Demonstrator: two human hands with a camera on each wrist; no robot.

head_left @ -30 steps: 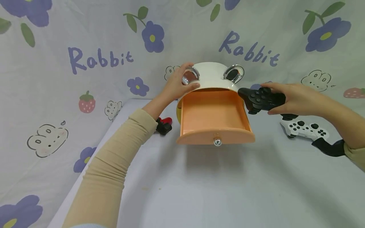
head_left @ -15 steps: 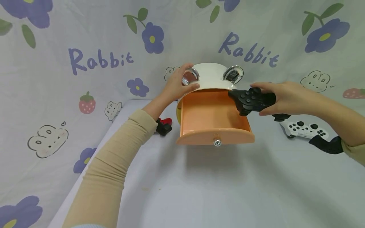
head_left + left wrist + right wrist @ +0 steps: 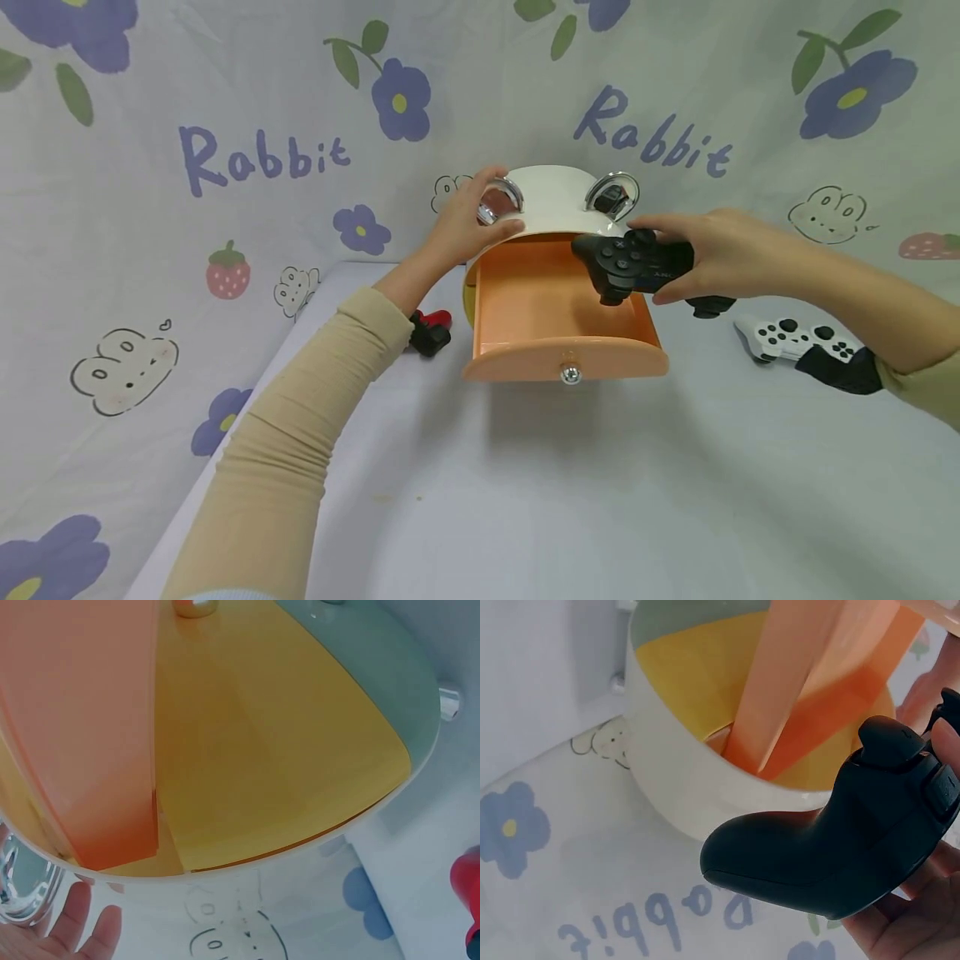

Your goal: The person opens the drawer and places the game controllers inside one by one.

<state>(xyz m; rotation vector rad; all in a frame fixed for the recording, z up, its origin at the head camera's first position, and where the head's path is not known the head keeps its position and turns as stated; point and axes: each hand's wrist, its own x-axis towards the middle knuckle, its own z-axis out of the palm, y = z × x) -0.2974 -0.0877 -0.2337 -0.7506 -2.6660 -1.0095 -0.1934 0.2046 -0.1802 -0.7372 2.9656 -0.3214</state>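
A white storage box (image 3: 555, 196) with two chrome ear-like rings stands at the back of the table. Its orange drawer (image 3: 517, 360) is pulled out and has a round silver knob (image 3: 571, 375). My left hand (image 3: 456, 227) holds the box at its left chrome ring (image 3: 517, 192), thumb and fingers spread around it. My right hand (image 3: 735, 254) grips a black game controller (image 3: 633, 262), whose near grip hangs over the drawer's right side. In the right wrist view the controller (image 3: 810, 855) appears in front of the box. Part of the controller hides behind my fingers.
A white game controller (image 3: 802, 340) lies on the table at the right, partly covered by a black piece at my right wrist. To the left of the box lies a red-and-black object (image 3: 431, 333), partly hidden by my sleeve. A printed curtain (image 3: 262, 208) hangs behind.
My right hand has carried the black controller leftward, from beside the box to over the right part of the open drawer. My left hand stays on the box.
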